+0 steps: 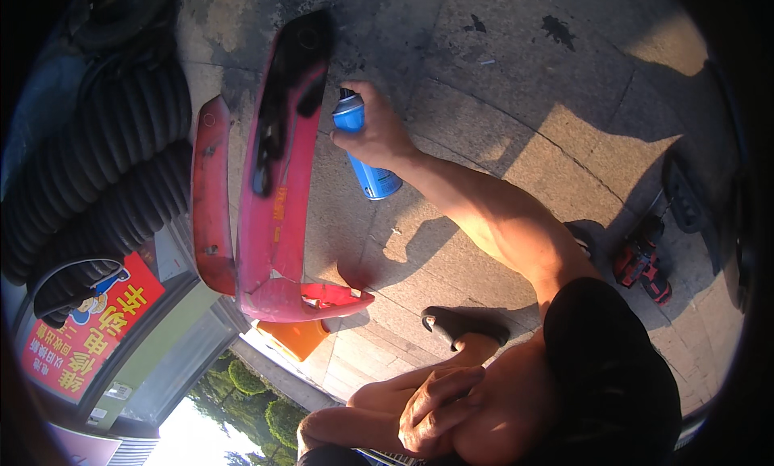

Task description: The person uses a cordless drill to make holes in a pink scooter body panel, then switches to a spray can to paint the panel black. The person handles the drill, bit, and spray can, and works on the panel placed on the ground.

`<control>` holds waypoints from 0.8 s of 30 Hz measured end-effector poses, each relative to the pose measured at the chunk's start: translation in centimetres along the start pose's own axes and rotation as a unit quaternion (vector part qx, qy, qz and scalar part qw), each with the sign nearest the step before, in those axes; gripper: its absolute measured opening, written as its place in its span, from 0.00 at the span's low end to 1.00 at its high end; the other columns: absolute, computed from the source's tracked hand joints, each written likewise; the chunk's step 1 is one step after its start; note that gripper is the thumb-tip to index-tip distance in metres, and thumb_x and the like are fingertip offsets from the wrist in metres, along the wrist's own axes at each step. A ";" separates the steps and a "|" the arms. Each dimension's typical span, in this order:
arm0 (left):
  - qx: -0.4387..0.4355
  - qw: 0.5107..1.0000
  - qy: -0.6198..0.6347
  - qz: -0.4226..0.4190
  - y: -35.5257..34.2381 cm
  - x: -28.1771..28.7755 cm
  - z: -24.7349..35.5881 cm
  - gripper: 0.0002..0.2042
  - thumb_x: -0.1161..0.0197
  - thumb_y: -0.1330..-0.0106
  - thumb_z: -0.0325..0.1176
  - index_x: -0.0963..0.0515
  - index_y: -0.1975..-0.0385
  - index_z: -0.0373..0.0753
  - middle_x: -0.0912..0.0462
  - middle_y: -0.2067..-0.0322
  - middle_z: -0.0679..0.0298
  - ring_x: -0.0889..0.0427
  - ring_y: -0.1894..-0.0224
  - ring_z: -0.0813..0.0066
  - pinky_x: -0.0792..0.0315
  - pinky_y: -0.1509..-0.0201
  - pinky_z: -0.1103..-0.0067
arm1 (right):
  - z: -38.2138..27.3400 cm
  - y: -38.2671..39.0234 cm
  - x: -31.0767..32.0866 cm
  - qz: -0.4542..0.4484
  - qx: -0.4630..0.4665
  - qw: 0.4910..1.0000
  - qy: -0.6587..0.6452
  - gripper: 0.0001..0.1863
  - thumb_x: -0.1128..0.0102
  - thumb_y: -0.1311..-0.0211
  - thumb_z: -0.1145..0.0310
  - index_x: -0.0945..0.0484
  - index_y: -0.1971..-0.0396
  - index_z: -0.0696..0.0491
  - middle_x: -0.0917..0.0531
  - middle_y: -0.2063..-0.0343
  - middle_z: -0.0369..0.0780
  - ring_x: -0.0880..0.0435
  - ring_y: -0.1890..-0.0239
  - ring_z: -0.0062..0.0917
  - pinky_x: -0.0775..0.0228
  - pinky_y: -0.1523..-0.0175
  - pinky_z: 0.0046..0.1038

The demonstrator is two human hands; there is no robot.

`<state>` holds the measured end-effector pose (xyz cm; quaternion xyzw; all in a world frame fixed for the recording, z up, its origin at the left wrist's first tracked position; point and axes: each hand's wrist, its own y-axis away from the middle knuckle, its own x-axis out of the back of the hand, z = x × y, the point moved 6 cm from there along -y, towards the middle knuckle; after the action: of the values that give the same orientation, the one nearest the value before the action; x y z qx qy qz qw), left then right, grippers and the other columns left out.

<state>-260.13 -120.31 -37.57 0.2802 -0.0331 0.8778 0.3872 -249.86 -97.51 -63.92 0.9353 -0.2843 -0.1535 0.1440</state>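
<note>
My right hand point(375, 131) is closed round a blue spray can point(377, 180), with a finger up at its black nozzle. The can stands slightly tilted, a short gap to the right of a long pink-red plastic panel point(292, 200). Glossy black paint covers the panel's far end and runs down its left side in uneven patches; its lower part is still pink-red. A narrower red panel point(214, 192) stands just left of it. Down by my bent knee, my left hand point(439, 409) lies draped over the leg, fingers loosely apart and holding nothing.
Black ribbed tyres point(105, 135) are piled at the left, above a red signboard point(97, 329). An orange container point(294, 337) sits by the panel's near end. To the right lie a red-and-black power tool point(641, 264) and a black plastic part point(685, 196) on the paving.
</note>
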 end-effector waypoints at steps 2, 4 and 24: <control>0.005 1.000 0.006 -0.006 -0.1 -0.1 0.1 0.13 0.36 0.39 0.28 0.26 0.58 0.28 0.22 0.55 0.34 0.16 0.56 0.45 0.19 0.55 0.60 | 0.2 0.0 0.0 -0.005 -0.005 1.000 0.010 0.40 0.28 0.54 0.66 0.35 0.38 0.53 0.23 0.51 0.47 0.19 0.52 0.37 0.26 0.46 0.37; 0.010 1.000 0.015 -0.003 -0.3 -0.2 0.1 0.13 0.36 0.39 0.28 0.26 0.58 0.28 0.22 0.55 0.34 0.16 0.55 0.46 0.19 0.55 0.60 | 0.2 0.3 -0.3 -0.024 0.006 0.999 0.039 0.40 0.27 0.54 0.66 0.35 0.38 0.53 0.23 0.52 0.48 0.19 0.52 0.37 0.26 0.46 0.37; -0.001 1.000 0.010 0.008 -0.5 0.0 -0.2 0.13 0.35 0.40 0.27 0.26 0.60 0.26 0.22 0.56 0.32 0.16 0.57 0.45 0.18 0.57 0.59 | 1.1 -1.1 0.5 0.017 -0.001 1.000 0.026 0.40 0.28 0.55 0.66 0.34 0.38 0.53 0.21 0.53 0.47 0.18 0.52 0.36 0.25 0.47 0.36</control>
<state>-259.85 -119.94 -37.80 0.2707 -0.0318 0.8835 0.3809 -249.33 -97.12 -65.37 0.9338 -0.2962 -0.1274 0.1552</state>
